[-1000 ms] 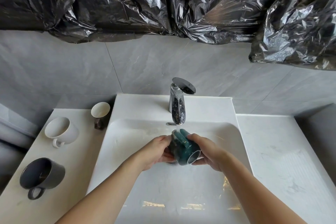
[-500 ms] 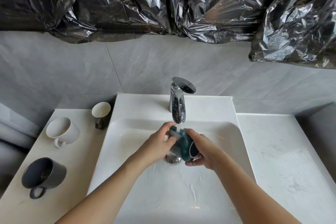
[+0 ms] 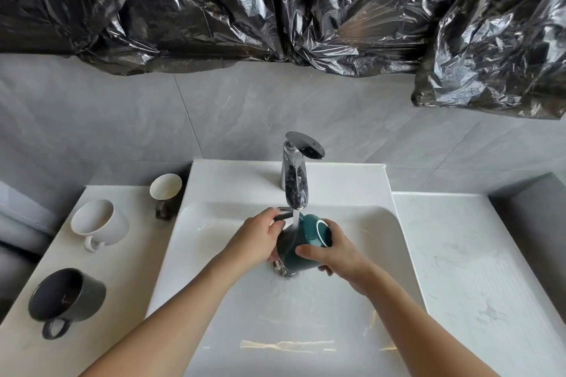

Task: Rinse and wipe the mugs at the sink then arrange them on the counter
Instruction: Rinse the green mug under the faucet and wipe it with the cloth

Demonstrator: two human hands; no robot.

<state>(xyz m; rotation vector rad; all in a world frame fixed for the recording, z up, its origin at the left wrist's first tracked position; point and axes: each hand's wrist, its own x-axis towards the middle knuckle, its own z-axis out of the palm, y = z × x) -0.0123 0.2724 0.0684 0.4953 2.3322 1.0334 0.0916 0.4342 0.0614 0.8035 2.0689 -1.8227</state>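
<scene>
On the left counter [image 3: 101,315] three mugs wait as they did a second ago: the dark mug [image 3: 66,298] nearest, on its side, the white mug [image 3: 99,223] behind it, also tipped, and the small cup [image 3: 165,190] by the sink's back corner. None has shifted, so by the look of it these are yet to be rinsed. In the sink [image 3: 306,330] the left hand [image 3: 255,239] has slid from the teal mug's base round to its left flank, fingers curled against the wall. The teal mug [image 3: 301,246] itself has turned: its handle now faces up and right, and the stream from the tap [image 3: 295,180] strikes its outer wall above the drain. The right hand [image 3: 333,255] grips it from the right, thumb across the front. The turning suggests the outside is being rinsed all round; wiping looks still ahead.
</scene>
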